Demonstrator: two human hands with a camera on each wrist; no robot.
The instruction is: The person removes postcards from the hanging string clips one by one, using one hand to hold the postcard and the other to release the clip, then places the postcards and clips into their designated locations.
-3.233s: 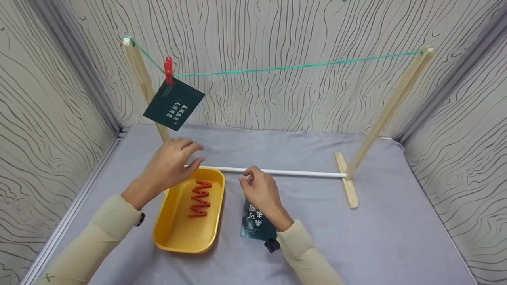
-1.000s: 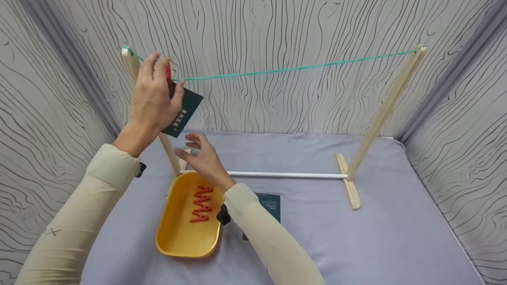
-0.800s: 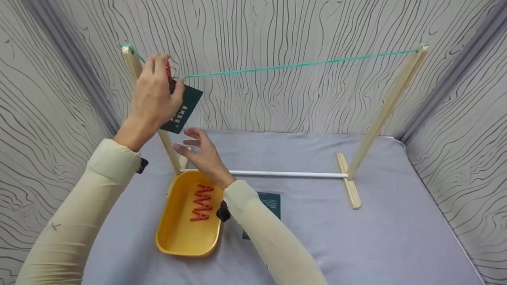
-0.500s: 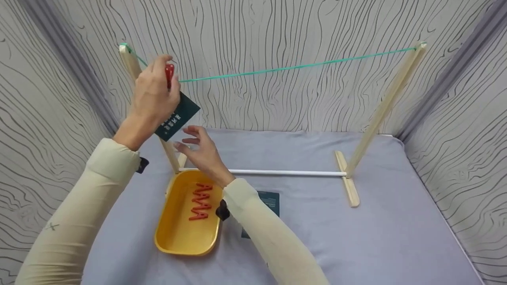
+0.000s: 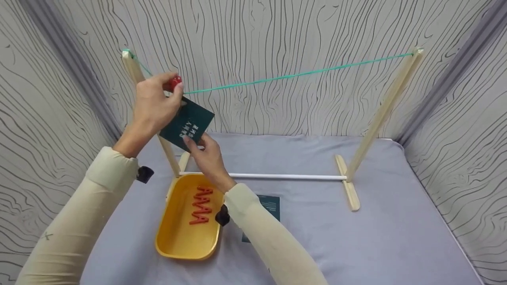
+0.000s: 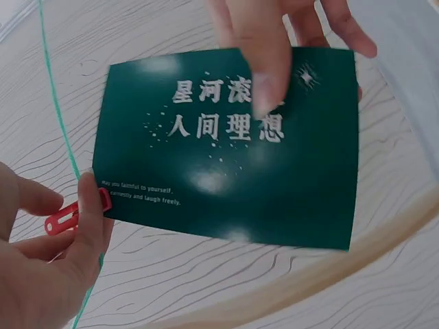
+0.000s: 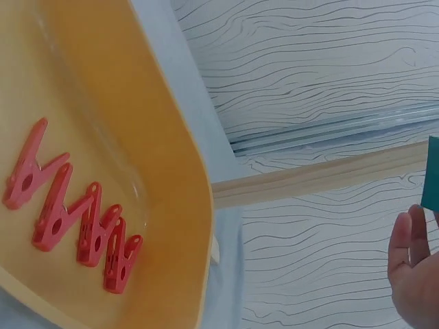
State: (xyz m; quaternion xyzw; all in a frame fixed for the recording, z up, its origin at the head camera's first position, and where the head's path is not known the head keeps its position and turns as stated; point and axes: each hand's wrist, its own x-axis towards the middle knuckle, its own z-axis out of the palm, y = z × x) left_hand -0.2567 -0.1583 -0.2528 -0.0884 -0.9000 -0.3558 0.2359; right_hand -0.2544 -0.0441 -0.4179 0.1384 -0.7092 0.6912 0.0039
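In the head view, my left hand (image 5: 156, 101) holds a red clothespin (image 5: 176, 82) on the green string, at the top corner of a dark green card (image 5: 198, 114). In the left wrist view, that thumb lies on the card (image 6: 233, 185) beside the clothespin (image 6: 65, 218). My right hand (image 5: 208, 156) pinches the card's lower edge, thumb in front over part of the white lettering and fingers mostly hidden behind. Only a sliver of the card (image 7: 431, 175) shows in the right wrist view.
A yellow tray (image 5: 166, 241) with several red clothespins (image 7: 55, 205) stands below the hands. Another green card (image 5: 270, 206) lies partly under the right forearm. The string (image 5: 289, 75) spans two wooden posts (image 5: 380, 122); a white rod (image 5: 285, 176) joins their bases.
My left hand rose from above the tray to the clothespin on the string. My right hand moved up and left and took the card's lower edge. The string now dips lower there.
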